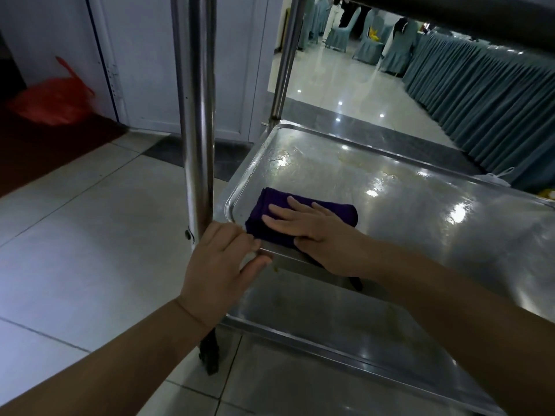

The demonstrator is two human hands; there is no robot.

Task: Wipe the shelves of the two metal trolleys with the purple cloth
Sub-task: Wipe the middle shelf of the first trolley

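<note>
Beneath right hand (306, 226), purple cloth (339, 213) half hidden

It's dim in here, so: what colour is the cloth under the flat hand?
Dark purple; the cloth shows best in the head view, under the right hand.

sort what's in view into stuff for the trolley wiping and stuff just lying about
In the job: folded purple cloth, right hand flat on it, shiny metal trolley shelf, left hand holding its rim.
Lying about: red plastic bag, teal-covered chairs, teal-skirted tables.
</note>
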